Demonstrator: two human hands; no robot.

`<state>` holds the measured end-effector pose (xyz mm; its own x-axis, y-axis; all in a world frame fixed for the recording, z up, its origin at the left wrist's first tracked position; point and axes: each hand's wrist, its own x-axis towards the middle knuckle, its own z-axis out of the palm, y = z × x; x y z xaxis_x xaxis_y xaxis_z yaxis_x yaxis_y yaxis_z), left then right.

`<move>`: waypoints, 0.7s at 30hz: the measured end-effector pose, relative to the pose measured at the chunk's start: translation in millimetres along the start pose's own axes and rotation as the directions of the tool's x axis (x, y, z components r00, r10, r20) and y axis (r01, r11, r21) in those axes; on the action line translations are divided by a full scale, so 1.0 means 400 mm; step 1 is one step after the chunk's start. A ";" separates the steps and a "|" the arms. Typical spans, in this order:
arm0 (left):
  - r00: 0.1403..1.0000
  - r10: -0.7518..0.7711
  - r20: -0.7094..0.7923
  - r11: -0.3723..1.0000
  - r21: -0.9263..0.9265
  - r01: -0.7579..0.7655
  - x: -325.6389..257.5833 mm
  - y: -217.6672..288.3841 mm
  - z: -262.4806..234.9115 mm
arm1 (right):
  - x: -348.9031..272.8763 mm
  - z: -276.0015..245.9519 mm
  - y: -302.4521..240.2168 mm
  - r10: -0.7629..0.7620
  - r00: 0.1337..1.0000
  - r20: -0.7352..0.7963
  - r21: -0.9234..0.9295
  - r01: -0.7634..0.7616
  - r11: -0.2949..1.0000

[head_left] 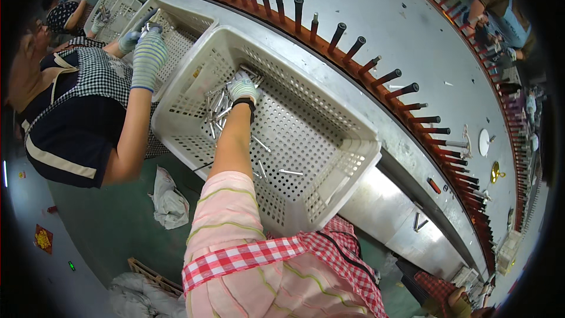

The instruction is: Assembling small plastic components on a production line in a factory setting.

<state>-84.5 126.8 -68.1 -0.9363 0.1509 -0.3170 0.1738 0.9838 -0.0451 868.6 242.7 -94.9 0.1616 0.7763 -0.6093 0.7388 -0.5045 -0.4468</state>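
My left hand [243, 89], in a pale striped work glove with a dark band at the wrist, reaches into a light grey perforated plastic basket [359, 159]. It is down among a heap of shiny metal rods [219, 109] at the basket's far left end. Its fingers are mostly hidden in the heap, so I cannot tell whether they grip any. A few loose metal rods [291, 172] lie apart on the basket floor. My right hand is out of view.
Beside my basket runs a long curved grey table [353, 6] edged by a brown rail with upright black-handled pieces [298, 15]. At left, a co-worker [88, 94] in a checked apron and gloves works over another basket [197, 20]. A white sack [169, 200] lies on the floor.
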 end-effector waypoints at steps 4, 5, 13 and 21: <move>0.985 -0.020 -0.171 0.988 0.150 0.046 0.048 -0.085 0.041 | 0.048 0.120 -0.202 -0.040 0.982 0.184 -0.062 0.053 0.997; 0.986 -0.038 -0.161 0.987 0.146 0.062 0.041 -0.053 0.042 | 0.082 0.150 -0.248 -0.068 0.980 0.189 -0.059 0.080 0.995; 0.968 -0.127 0.215 0.986 0.138 0.099 0.068 -0.019 -0.023 | 0.166 0.293 -0.483 -0.193 0.932 0.306 -0.072 0.225 0.972; 0.975 -0.195 0.109 0.980 -0.030 0.199 0.102 -0.078 0.108 | 0.197 0.322 -0.549 -0.261 0.894 0.363 -0.088 0.312 0.946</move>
<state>-115.1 97.9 -120.6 -0.9133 -0.0553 -0.4035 -0.0253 0.9965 -0.0792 635.1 366.1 -129.2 -0.2861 0.6891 -0.6658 0.8066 -0.2019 -0.5555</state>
